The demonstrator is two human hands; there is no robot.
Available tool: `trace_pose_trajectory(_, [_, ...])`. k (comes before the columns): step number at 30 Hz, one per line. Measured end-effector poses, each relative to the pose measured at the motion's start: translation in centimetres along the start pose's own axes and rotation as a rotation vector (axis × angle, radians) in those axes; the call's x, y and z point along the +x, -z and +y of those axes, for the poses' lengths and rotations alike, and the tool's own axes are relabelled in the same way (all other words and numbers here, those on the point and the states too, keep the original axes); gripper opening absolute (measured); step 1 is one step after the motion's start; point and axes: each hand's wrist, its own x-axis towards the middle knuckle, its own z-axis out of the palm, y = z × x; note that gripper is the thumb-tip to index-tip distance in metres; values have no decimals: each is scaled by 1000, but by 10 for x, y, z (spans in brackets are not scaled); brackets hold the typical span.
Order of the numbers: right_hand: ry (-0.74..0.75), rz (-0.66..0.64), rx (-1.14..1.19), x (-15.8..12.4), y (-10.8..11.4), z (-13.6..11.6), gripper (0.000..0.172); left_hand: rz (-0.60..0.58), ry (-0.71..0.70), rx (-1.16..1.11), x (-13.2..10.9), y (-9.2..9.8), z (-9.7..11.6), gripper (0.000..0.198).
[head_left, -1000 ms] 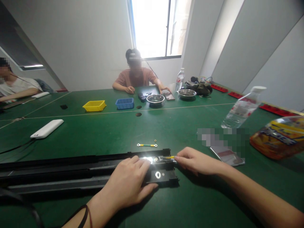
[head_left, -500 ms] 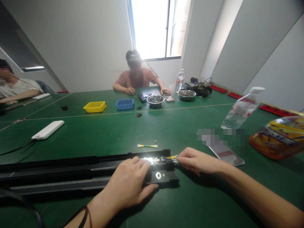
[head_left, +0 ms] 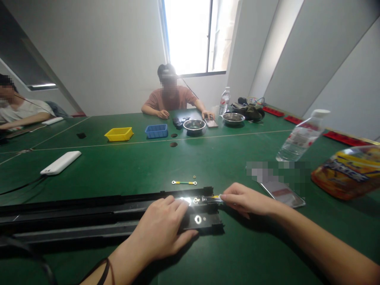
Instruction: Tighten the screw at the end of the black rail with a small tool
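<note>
A long black rail (head_left: 89,217) lies across the green table (head_left: 208,158) in front of me. My left hand (head_left: 160,233) rests flat on its right end, fingers spread over it. My right hand (head_left: 243,200) pinches a short yellow-green wire (head_left: 214,196) at the rail's right tip, beside a small ring terminal on the rail. A second wire with ring ends (head_left: 184,183) and a tiny nut (head_left: 194,177) lie just beyond the rail.
A water bottle (head_left: 299,136), an orange snack bag (head_left: 347,170) and a card (head_left: 282,192) sit at right. A white power bank (head_left: 61,162) lies at left. Yellow tray (head_left: 118,133), blue tray (head_left: 156,130) and steel bowls (head_left: 194,125) stand near a seated person (head_left: 170,97). Another person (head_left: 18,109) sits far left.
My right hand has shifted slightly right along the rail's tip with the wire. My left hand has stayed on the rail.
</note>
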Motion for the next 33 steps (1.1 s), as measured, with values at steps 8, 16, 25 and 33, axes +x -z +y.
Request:
trace_pose_trajectory(8, [41,65,109,2,1,4,53,-2,-3,6,1,1,0,41])
trace_pose_trajectory(16, [176,305,219,11,-6,21,47,-5,4,13,1,0,0,42])
trace_pose_trajectory(25, [233,311,277,15,-11,19,49,-18,13,15,1,0,0,41])
trace_pose_trajectory(33, [195,284,228,16,-14,15,50,-19,8,9,1,0,0,41])
